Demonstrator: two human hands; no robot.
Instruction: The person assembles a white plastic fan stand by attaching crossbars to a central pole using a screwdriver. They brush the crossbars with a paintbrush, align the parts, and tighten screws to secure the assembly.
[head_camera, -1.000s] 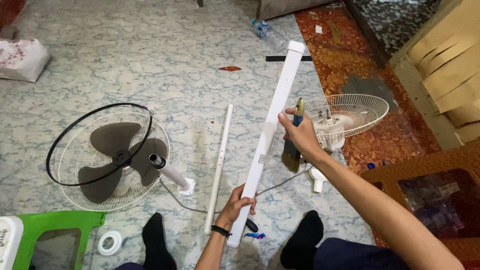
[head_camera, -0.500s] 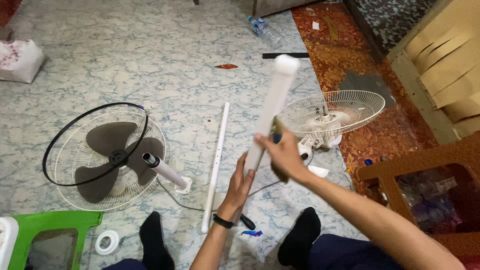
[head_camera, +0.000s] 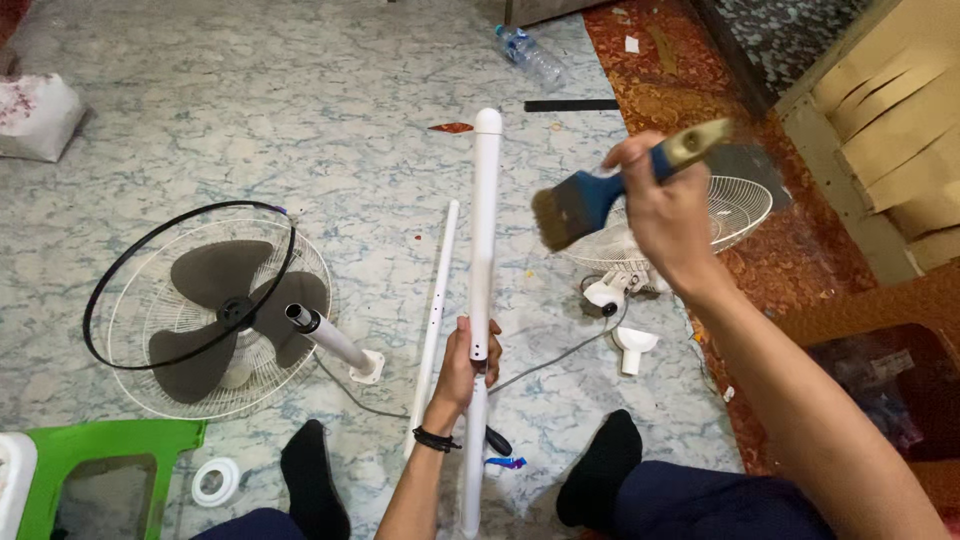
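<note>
White plastic makes up the long tube (head_camera: 483, 290) that the left hand (head_camera: 468, 362) grips low down, fingers clamped around it; the tube stands tilted up from the floor (head_camera: 300, 120) between the person's two dark-socked feet, its rounded top end pointing away from the person. A dark band sits on the left wrist. To the right of the tube and raised above the floor, the right hand (head_camera: 665, 215) has its fingers clamped on the blue handle of a paintbrush (head_camera: 600, 195), whose brown bristles point toward the tube but stay apart from it. Just left of the tube a thinner white rod (head_camera: 437, 305) lies flat on the floor, roughly parallel to it. Farther left of the tube lies a fan head (head_camera: 215, 315) with dark blades, a white rear grille and a loose black ring, its short grey neck pointing toward the tube. Right of the tube, behind the right hand, a white fan grille (head_camera: 730, 210) lies on the floor, with a small white fitting (head_camera: 632, 347) and a grey cable nearer the person. Beyond the tube's top end lie a clear plastic bottle (head_camera: 530, 55) and a black strip (head_camera: 570, 105). Far left of the tube, near the person, sit a green stool (head_camera: 100, 450) and a white tape roll (head_camera: 215, 481)
</note>
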